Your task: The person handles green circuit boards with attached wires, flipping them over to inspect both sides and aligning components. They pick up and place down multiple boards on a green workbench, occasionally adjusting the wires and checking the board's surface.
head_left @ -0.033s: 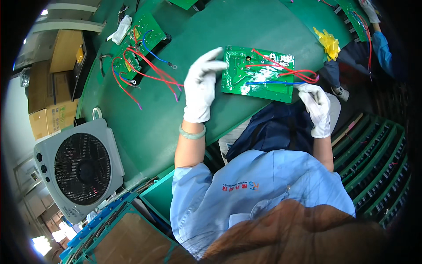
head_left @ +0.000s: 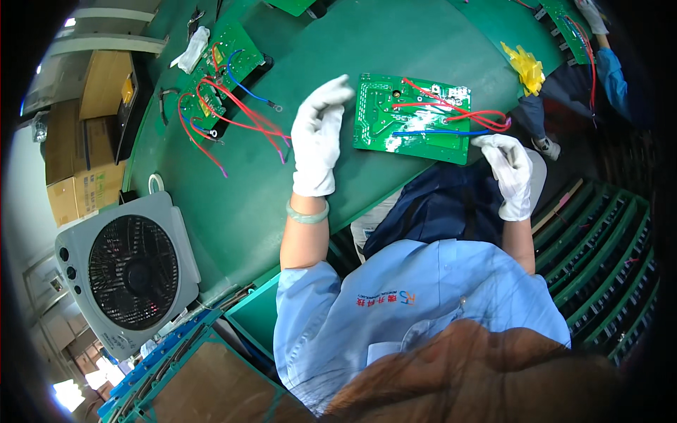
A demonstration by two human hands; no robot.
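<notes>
A green circuit board (head_left: pixel 377 130) lies flat near the front edge of the table, with its lower right corner past that edge. Red wires (head_left: pixel 451 109) and a blue wire (head_left: pixel 437 132) cross its face and loop out at the right. My left hand (head_left: pixel 317 141), in a white glove, is held beside the board's left edge, fingers loosely bent and apart, holding nothing. My right hand (head_left: pixel 509 173), also gloved, has its fingers curled together with the tips at the board's lower right corner. Anything between those fingertips is too small to make out.
More wired circuit boards (head_left: pixel 240 53) lie at the left, by a white cloth (head_left: pixel 192 51) and pliers (head_left: pixel 163 106). A fan (head_left: pixel 134 264) stands left. A yellow bundle (head_left: pixel 523 68) and a co-worker's gloved hand (head_left: pixel 594 17) are far right; a green slotted rack (head_left: pixel 599 261) stands right.
My left hand has shifted slightly left, widening the gap to the circuit board. My right fingertips have moved a little left and down, toward the board's corner.
</notes>
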